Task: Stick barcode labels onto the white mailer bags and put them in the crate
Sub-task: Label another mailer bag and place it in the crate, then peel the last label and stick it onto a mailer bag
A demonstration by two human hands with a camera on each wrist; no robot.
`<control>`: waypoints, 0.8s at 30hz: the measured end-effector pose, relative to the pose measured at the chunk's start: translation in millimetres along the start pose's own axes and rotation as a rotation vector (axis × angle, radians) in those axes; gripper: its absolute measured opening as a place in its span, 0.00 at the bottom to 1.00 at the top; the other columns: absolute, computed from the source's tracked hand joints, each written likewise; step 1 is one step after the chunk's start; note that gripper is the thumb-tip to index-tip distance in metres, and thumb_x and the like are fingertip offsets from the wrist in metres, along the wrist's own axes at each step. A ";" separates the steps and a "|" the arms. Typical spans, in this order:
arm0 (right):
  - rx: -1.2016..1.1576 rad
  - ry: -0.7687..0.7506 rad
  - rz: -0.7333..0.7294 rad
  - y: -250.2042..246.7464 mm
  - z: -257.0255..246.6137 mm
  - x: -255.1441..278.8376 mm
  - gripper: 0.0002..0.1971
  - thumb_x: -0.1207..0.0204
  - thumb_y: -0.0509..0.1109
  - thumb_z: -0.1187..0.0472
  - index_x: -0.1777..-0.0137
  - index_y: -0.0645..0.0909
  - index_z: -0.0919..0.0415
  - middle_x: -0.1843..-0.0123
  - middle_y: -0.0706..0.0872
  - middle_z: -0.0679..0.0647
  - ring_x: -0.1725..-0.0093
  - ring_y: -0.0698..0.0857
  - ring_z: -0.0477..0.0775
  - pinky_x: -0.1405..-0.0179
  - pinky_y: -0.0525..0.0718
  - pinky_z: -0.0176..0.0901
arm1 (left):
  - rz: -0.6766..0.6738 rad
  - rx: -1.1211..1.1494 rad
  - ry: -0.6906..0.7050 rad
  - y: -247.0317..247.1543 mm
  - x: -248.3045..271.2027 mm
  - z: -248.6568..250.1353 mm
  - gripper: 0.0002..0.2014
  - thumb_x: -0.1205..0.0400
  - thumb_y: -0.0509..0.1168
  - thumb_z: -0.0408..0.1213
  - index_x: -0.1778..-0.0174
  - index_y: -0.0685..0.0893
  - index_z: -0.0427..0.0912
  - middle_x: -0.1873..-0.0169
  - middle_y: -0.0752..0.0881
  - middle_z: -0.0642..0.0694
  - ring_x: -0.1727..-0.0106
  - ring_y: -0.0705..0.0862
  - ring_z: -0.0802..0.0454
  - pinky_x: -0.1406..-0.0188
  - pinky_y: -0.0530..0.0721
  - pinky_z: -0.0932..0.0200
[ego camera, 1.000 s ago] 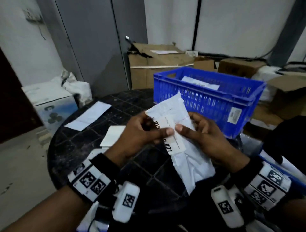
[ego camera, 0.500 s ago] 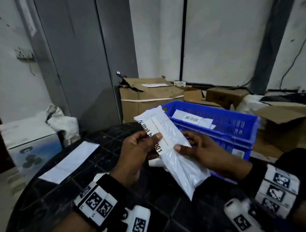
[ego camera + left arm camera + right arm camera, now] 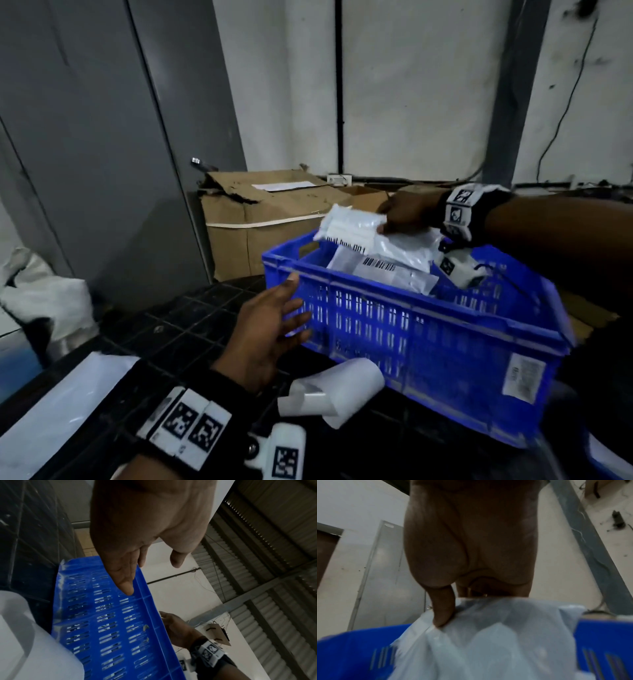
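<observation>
Standing on the dark table [image 3: 191, 318], the blue crate [image 3: 428, 329] takes up the middle of the scene, with a labelled bag [image 3: 394, 274] already lying inside it. Over its far half hangs the mailer [image 3: 363, 236], long axis running roughly along the crate's length, its free end out toward the left and printed label facing down and forward. The right hand [image 3: 407, 212] pinches it at the right-hand end, thumb [image 3: 443, 609] pressed into the plastic, so the bag trails away from the grip and sits directly above the opening. Letting go, I'd judge, would drop it straight onto the one below. The left hand [image 3: 267, 329] hovers, fingers spread and holding nothing, just beside the near-left wall. A curled strip of backing paper [image 3: 332, 390] lies on the table by the crate's front.
</observation>
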State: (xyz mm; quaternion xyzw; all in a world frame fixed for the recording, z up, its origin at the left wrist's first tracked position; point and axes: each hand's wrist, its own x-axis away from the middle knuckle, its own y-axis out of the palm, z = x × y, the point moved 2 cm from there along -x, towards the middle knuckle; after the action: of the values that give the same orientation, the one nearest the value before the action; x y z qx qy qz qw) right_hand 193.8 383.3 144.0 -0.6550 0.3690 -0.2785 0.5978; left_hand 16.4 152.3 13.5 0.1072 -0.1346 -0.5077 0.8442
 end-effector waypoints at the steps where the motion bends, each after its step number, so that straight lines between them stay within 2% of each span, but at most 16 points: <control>1: 0.026 -0.003 -0.087 17.8 0.8 -11.9 0.24 0.11 0.66 0.51 0.24 0.79 0.69 0.25 0.81 0.66 0.32 0.82 0.63 0.43 0.78 0.38 | 0.007 0.011 -0.013 -1.9 -7.1 -3.1 0.15 0.20 0.74 0.52 0.43 0.88 0.48 0.42 0.90 0.38 0.42 0.91 0.39 0.50 0.91 0.44; 2: 0.026 -0.011 -0.179 35.5 2.0 -22.2 0.23 0.11 0.66 0.51 0.26 0.80 0.70 0.30 0.84 0.66 0.38 0.84 0.62 0.50 0.80 0.33 | 0.016 0.019 -0.023 -4.5 -14.1 -6.1 0.17 0.21 0.74 0.54 0.42 0.87 0.47 0.42 0.91 0.39 0.42 0.92 0.39 0.51 0.91 0.44; 3: 0.014 -0.003 -0.258 52.3 3.6 -31.7 0.22 0.11 0.67 0.53 0.28 0.81 0.71 0.36 0.86 0.65 0.48 0.85 0.59 0.63 0.81 0.27 | 0.025 0.022 -0.032 -7.6 -20.0 -8.8 0.19 0.21 0.74 0.55 0.41 0.87 0.46 0.42 0.91 0.38 0.42 0.92 0.39 0.54 0.93 0.45; 4: -0.044 0.026 -0.317 68.2 4.2 -38.4 0.20 0.12 0.69 0.55 0.30 0.82 0.72 0.41 0.86 0.64 0.54 0.84 0.56 0.69 0.80 0.25 | 0.031 0.022 -0.040 -11.1 -25.1 -11.4 0.20 0.21 0.73 0.56 0.41 0.86 0.46 0.42 0.91 0.39 0.43 0.92 0.39 0.57 0.93 0.46; 5: -0.088 0.053 -0.375 82.5 6.5 -44.0 0.19 0.13 0.70 0.57 0.31 0.82 0.72 0.43 0.86 0.64 0.55 0.85 0.57 0.67 0.85 0.30 | 0.032 0.019 -0.046 -14.2 -28.5 -13.3 0.20 0.21 0.73 0.57 0.41 0.86 0.46 0.43 0.92 0.39 0.45 0.92 0.40 0.59 0.92 0.48; 7: -0.132 0.077 -0.433 109.6 9.1 -55.0 0.18 0.15 0.72 0.59 0.30 0.84 0.70 0.38 0.87 0.64 0.46 0.87 0.63 0.51 0.90 0.49 | 0.037 0.009 -0.058 -21.1 -35.4 -19.6 0.18 0.20 0.72 0.57 0.43 0.86 0.47 0.44 0.92 0.39 0.50 0.92 0.42 0.59 0.91 0.49; 8: -0.115 0.082 -0.450 119.1 7.5 -56.3 0.18 0.15 0.72 0.59 0.30 0.85 0.68 0.38 0.88 0.62 0.46 0.87 0.61 0.48 0.90 0.50 | 0.039 0.002 -0.065 -23.9 -37.7 -22.5 0.17 0.20 0.72 0.57 0.45 0.87 0.48 0.44 0.93 0.39 0.51 0.91 0.42 0.57 0.90 0.48; 9: -0.091 0.090 -0.475 128.1 4.2 -57.0 0.18 0.16 0.73 0.59 0.31 0.86 0.68 0.42 0.89 0.61 0.50 0.87 0.57 0.53 0.91 0.45 | 0.041 -0.003 -0.073 -26.3 -39.5 -25.6 0.16 0.19 0.71 0.56 0.46 0.87 0.48 0.44 0.92 0.39 0.52 0.91 0.42 0.56 0.88 0.48; 11: -0.052 0.089 -0.548 138.7 -3.1 -54.8 0.19 0.18 0.76 0.60 0.33 0.86 0.72 0.55 0.88 0.58 0.65 0.84 0.49 0.73 0.86 0.35 | 0.043 -0.017 -0.090 -29.0 -41.5 -30.0 0.15 0.18 0.71 0.56 0.46 0.87 0.48 0.42 0.92 0.39 0.53 0.90 0.42 0.57 0.87 0.49; 13: -0.046 0.096 -0.578 138.2 -9.0 -51.8 0.17 0.19 0.77 0.62 0.35 0.86 0.73 0.58 0.88 0.57 0.67 0.84 0.49 0.78 0.83 0.35 | 0.050 -0.036 -0.104 -30.6 -42.4 -32.2 0.15 0.18 0.70 0.56 0.44 0.87 0.50 0.40 0.91 0.38 0.54 0.89 0.43 0.60 0.87 0.51; 15: -0.045 0.093 -0.556 126.9 -12.1 -49.1 0.14 0.19 0.76 0.62 0.36 0.87 0.67 0.46 0.91 0.63 0.59 0.88 0.54 0.74 0.87 0.37 | 0.049 -0.043 -0.111 -31.0 -40.9 -30.8 0.14 0.17 0.70 0.54 0.42 0.88 0.51 0.39 0.91 0.38 0.56 0.89 0.44 0.60 0.87 0.52; 16: -0.066 0.098 -0.528 118.4 -13.4 -48.0 0.14 0.18 0.75 0.61 0.35 0.87 0.64 0.41 0.91 0.63 0.54 0.90 0.57 0.69 0.91 0.41 | 0.044 -0.046 -0.117 -31.2 -38.8 -29.5 0.14 0.17 0.70 0.54 0.41 0.88 0.51 0.39 0.91 0.39 0.57 0.89 0.45 0.60 0.87 0.52; 17: -0.109 0.119 -0.490 108.0 -15.0 -44.7 0.13 0.17 0.74 0.59 0.35 0.87 0.62 0.39 0.91 0.62 0.51 0.92 0.59 0.62 0.93 0.47 | 0.041 -0.054 -0.122 -31.5 -36.0 -27.2 0.15 0.17 0.71 0.54 0.39 0.88 0.51 0.40 0.91 0.40 0.58 0.90 0.46 0.60 0.87 0.52; 19: -0.229 0.168 -0.399 85.6 -16.4 -35.2 0.14 0.16 0.73 0.52 0.37 0.87 0.60 0.44 0.93 0.58 0.53 0.92 0.59 0.52 0.92 0.55 | 0.043 -0.075 -0.118 -34.4 -27.8 -20.8 0.18 0.17 0.71 0.55 0.38 0.88 0.48 0.42 0.92 0.42 0.60 0.91 0.48 0.62 0.89 0.53; 22: -0.290 0.139 -0.280 45.5 -24.3 -8.5 0.16 0.19 0.76 0.47 0.40 0.89 0.58 0.52 0.95 0.54 0.57 0.91 0.57 0.55 0.90 0.53 | 0.036 -0.098 -0.097 -43.5 -5.4 -5.5 0.20 0.19 0.73 0.54 0.36 0.87 0.47 0.43 0.92 0.42 0.61 0.91 0.49 0.67 0.88 0.54; 24: -0.245 0.059 -0.160 16.3 -39.2 16.1 0.16 0.20 0.78 0.48 0.40 0.89 0.59 0.54 0.94 0.54 0.56 0.93 0.57 0.54 0.91 0.56 | 0.026 -0.095 -0.057 -55.7 19.2 7.8 0.14 0.18 0.73 0.51 0.41 0.88 0.48 0.45 0.92 0.43 0.62 0.91 0.49 0.67 0.87 0.55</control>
State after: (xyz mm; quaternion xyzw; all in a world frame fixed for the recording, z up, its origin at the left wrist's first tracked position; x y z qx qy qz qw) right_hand 168.9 347.3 131.8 -0.7419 0.3645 -0.2973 0.4780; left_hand -23.8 109.2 5.5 0.0508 -0.1356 -0.5055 0.8506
